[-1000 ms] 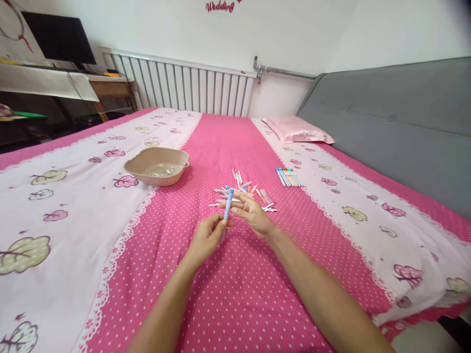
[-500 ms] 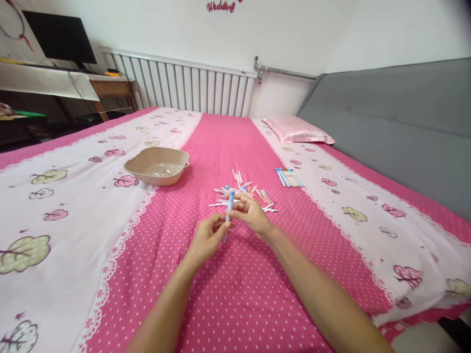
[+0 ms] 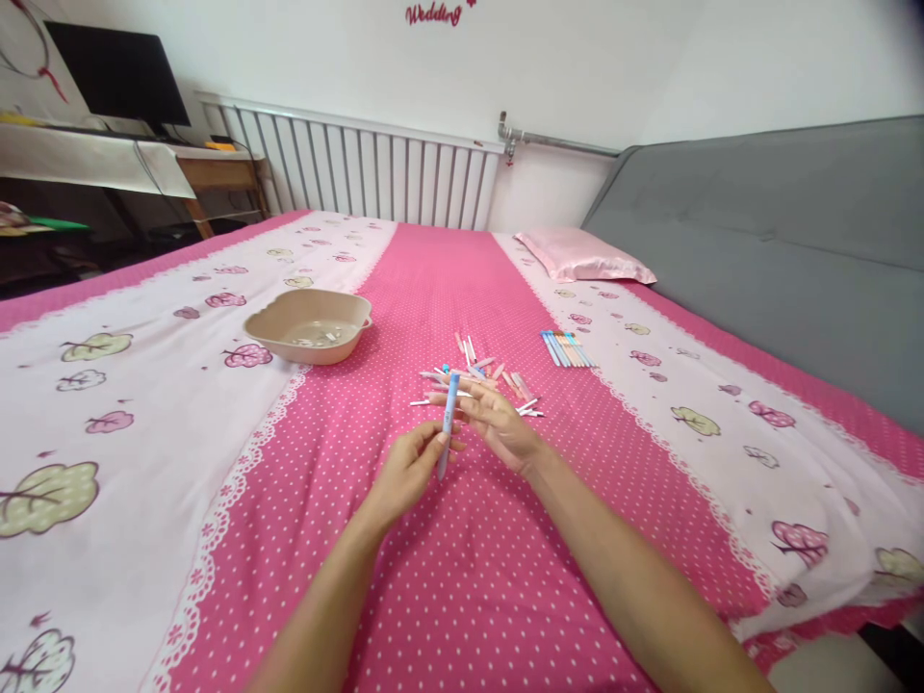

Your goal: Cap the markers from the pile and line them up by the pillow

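A blue capped marker (image 3: 449, 423) stands nearly upright in my left hand (image 3: 411, 464), pinched between thumb and fingers around its lower half. My right hand (image 3: 500, 423) is just to the right of the marker, fingers stretched out and apart behind its upper end; whether a fingertip touches it I cannot tell. Beyond both hands lies a loose pile of pens and pen parts (image 3: 518, 385) in pink, white and blue, partly covered by my right fingers. To the right, several markers (image 3: 566, 348) lie side by side in a row, blue to peach.
A beige basin (image 3: 310, 342) with small pale pieces inside sits left of the pile on the pink dotted bedspread (image 3: 433, 597). Farther back are a pink pillow (image 3: 584, 255), a grey headboard (image 3: 780, 212) and a white radiator (image 3: 361, 164). A monitor (image 3: 119, 77) stands on a desk at left.
My right hand has loosened from the marker, its fingers now straightened and spread. The marker stays in my left hand, with more of its barrel showing.
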Action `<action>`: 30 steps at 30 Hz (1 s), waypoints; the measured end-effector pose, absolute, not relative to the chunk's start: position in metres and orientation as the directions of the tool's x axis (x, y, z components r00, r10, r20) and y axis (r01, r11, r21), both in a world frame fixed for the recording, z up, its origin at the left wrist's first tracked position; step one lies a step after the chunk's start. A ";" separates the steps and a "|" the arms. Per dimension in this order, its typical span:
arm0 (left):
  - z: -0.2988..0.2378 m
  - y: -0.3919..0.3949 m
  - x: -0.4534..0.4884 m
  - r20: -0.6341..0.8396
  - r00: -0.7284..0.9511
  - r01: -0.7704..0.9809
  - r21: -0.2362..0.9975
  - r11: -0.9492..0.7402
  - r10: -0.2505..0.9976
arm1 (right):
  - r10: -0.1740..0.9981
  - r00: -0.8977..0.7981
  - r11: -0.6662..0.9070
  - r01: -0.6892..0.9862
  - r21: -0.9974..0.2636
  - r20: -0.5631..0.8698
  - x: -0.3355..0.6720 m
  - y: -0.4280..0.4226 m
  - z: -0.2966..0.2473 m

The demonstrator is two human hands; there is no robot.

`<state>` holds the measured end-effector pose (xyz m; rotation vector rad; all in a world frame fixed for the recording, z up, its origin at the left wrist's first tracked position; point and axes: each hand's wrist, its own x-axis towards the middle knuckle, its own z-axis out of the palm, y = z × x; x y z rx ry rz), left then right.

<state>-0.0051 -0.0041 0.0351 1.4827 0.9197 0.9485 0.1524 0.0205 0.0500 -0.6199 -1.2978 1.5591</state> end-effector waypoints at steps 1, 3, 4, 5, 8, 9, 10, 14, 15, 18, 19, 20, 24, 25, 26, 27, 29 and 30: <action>0.035 -0.004 -0.005 0.078 0.378 0.050 0.993 -0.104 0.923 | 0.894 -0.407 0.033 -0.359 -0.933 0.189 0.153 0.020 0.050; 0.036 -0.004 -0.005 0.085 0.375 0.058 0.992 -0.115 0.923 | 0.888 -0.428 0.010 -0.354 -0.935 0.172 0.152 0.020 0.050; 0.036 -0.004 -0.005 0.091 0.374 0.061 0.991 -0.123 0.923 | 0.888 -0.431 0.004 -0.348 -0.938 0.163 0.152 0.020 0.049; 0.037 -0.004 -0.005 0.100 0.372 0.064 0.989 -0.133 0.923 | 0.891 -0.427 0.001 -0.340 -0.940 0.156 0.152 0.021 0.049; 0.037 -0.005 -0.005 0.128 0.372 0.060 0.985 -0.161 0.919 | 0.912 -0.389 -0.004 -0.320 -0.947 0.128 0.151 0.021 0.047; 0.037 -0.005 -0.005 0.135 0.373 0.056 0.984 -0.168 0.918 | 0.920 -0.375 -0.007 -0.313 -0.950 0.117 0.151 0.022 0.047; 0.037 -0.005 -0.005 0.137 0.377 0.053 0.984 -0.169 0.916 | 0.927 -0.360 -0.009 -0.307 -0.952 0.108 0.151 0.022 0.047; 0.035 -0.005 -0.004 0.101 0.397 0.062 0.989 -0.136 0.912 | 0.942 -0.322 -0.007 -0.289 -0.957 0.091 0.150 0.023 0.045; 0.034 -0.005 -0.004 0.092 0.398 0.067 0.989 -0.129 0.913 | 0.944 -0.317 -0.006 -0.286 -0.958 0.089 0.150 0.023 0.044; 0.033 -0.005 -0.003 0.082 0.387 0.081 0.989 -0.123 0.918 | 0.945 -0.317 -0.008 -0.277 -0.961 0.083 0.151 0.025 0.041; 0.033 -0.005 -0.003 0.078 0.383 0.088 0.989 -0.121 0.921 | 0.944 -0.319 -0.010 -0.273 -0.962 0.081 0.151 0.025 0.040; 0.033 -0.005 -0.003 0.074 0.378 0.096 0.988 -0.119 0.923 | 0.944 -0.321 -0.010 -0.267 -0.964 0.079 0.151 0.025 0.039; 0.036 -0.006 -0.003 0.089 0.386 0.100 0.985 -0.138 0.918 | 0.944 -0.318 0.005 -0.256 -0.967 0.089 0.151 0.024 0.039; 0.037 -0.006 -0.003 0.097 0.393 0.095 0.985 -0.145 0.914 | 0.940 -0.327 0.009 -0.262 -0.965 0.098 0.150 0.023 0.040; 0.038 -0.006 -0.004 0.103 0.402 0.089 0.985 -0.151 0.910 | 0.933 -0.342 0.011 -0.271 -0.962 0.107 0.150 0.022 0.042; 0.039 -0.007 -0.004 0.104 0.413 0.081 0.985 -0.151 0.905 | 0.925 -0.361 0.012 -0.284 -0.959 0.118 0.150 0.021 0.043; 0.041 -0.008 -0.005 0.092 0.430 0.057 0.990 -0.129 0.898 | 0.905 -0.400 0.008 -0.320 -0.947 0.143 0.150 0.019 0.046; 0.042 -0.008 -0.005 0.082 0.437 0.038 0.993 -0.110 0.896 | 0.897 -0.417 0.000 -0.337 -0.942 0.149 0.150 0.018 0.048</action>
